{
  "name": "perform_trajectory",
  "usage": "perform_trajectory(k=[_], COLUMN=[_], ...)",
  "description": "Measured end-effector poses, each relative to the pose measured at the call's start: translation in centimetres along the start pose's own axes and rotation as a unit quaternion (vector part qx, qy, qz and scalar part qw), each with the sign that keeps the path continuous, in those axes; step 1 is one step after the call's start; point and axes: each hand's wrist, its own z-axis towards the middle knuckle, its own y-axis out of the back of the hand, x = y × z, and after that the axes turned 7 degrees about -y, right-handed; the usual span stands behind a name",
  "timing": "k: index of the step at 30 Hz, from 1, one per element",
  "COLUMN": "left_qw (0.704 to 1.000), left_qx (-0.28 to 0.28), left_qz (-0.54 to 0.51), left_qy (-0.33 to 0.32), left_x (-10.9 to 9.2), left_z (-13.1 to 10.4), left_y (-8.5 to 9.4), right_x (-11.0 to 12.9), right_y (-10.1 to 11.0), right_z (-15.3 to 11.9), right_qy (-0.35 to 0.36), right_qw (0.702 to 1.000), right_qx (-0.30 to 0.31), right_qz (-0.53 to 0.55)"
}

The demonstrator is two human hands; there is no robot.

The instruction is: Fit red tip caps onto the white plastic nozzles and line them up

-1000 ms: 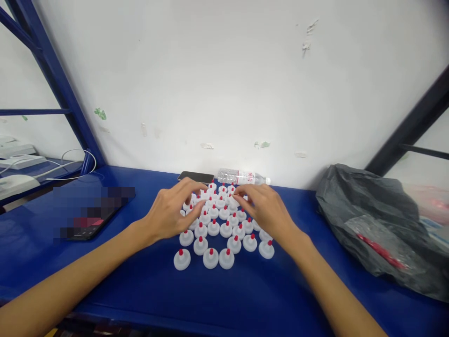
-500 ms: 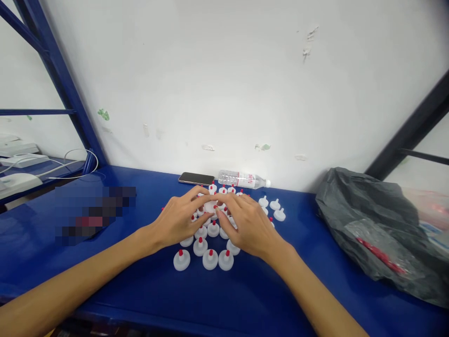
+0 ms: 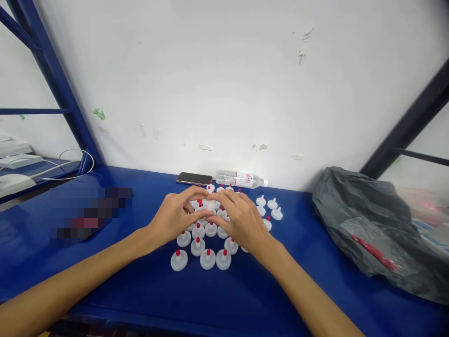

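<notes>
My left hand [image 3: 178, 208] and my right hand [image 3: 242, 215] meet fingertip to fingertip above a cluster of white nozzle caps. Between their curled fingers and thumbs is a white nozzle cap [image 3: 210, 205], partly covered by the fingers. Around and below the hands, several white nozzle caps with red tips [image 3: 207, 260] stand upright on the blue tabletop [image 3: 168, 299]. To the right of my right hand lie several white nozzle caps without red tips [image 3: 272, 204].
A phone [image 3: 194, 178] and a clear plastic bottle [image 3: 240, 179] lie along the wall. At the right, a dark plastic bag [image 3: 329, 210] carries a clear bag of small red pieces [image 3: 375, 252]. A pixelated dark object [image 3: 94, 217] lies at the left.
The view has shifted slightly. My right thumb has moved from near a red tip down toward my left thumb; the two thumb tips are now close together. Both hands stay around the nozzle cap.
</notes>
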Motion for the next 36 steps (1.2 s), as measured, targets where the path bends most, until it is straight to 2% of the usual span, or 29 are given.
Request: perform_trajectory(k=[8, 10, 15, 19, 22, 26, 29, 36], left_qw=[0.997, 0.999, 0.982, 0.966, 0.962, 0.969, 0.977, 0.996], left_qx=[0.012, 0.013, 0.040, 0.084, 0.088, 0.068, 0.062, 0.078], left_qz=[-0.072, -0.037, 0.154, 0.194, 0.197, 0.182, 0.152, -0.010], left_qy=[0.014, 0.005, -0.104, -0.148, -0.167, -0.151, -0.136, -0.052], left_x=[0.3, 0.2, 0.2, 0.4, 0.8, 1.0, 0.6, -1.1], left_z=[-0.1, -0.1, 0.0, 0.0, -0.1, -0.1, 0.0, 0.4], left_y=[-0.3, -0.2, 0.4, 0.7, 0.8, 0.6, 0.7, 0.9], right_x=[-0.1, -0.1, -0.1, -0.1, -0.1, -0.5, -0.9, -0.3], right_y=[-0.1, 0.1, 0.4, 0.3, 0.2, 0.4, 0.8, 1.4], right_z=[0.1, 0.1, 0.0, -0.2, -0.1, 0.3, 0.6, 1.2], right_qy=[0.000, 0.004, 0.021, 0.013, 0.025, 0.049, 0.092, 0.168], right_qw=[0.999, 0.999, 0.999, 0.997, 0.996, 0.997, 0.994, 0.965], right_qx=[-0.038, -0.040, -0.025, -0.026, -0.024, -0.027, -0.060, -0.124], right_qz=[-0.007, -0.004, 0.029, 0.069, 0.084, 0.060, 0.006, -0.157])
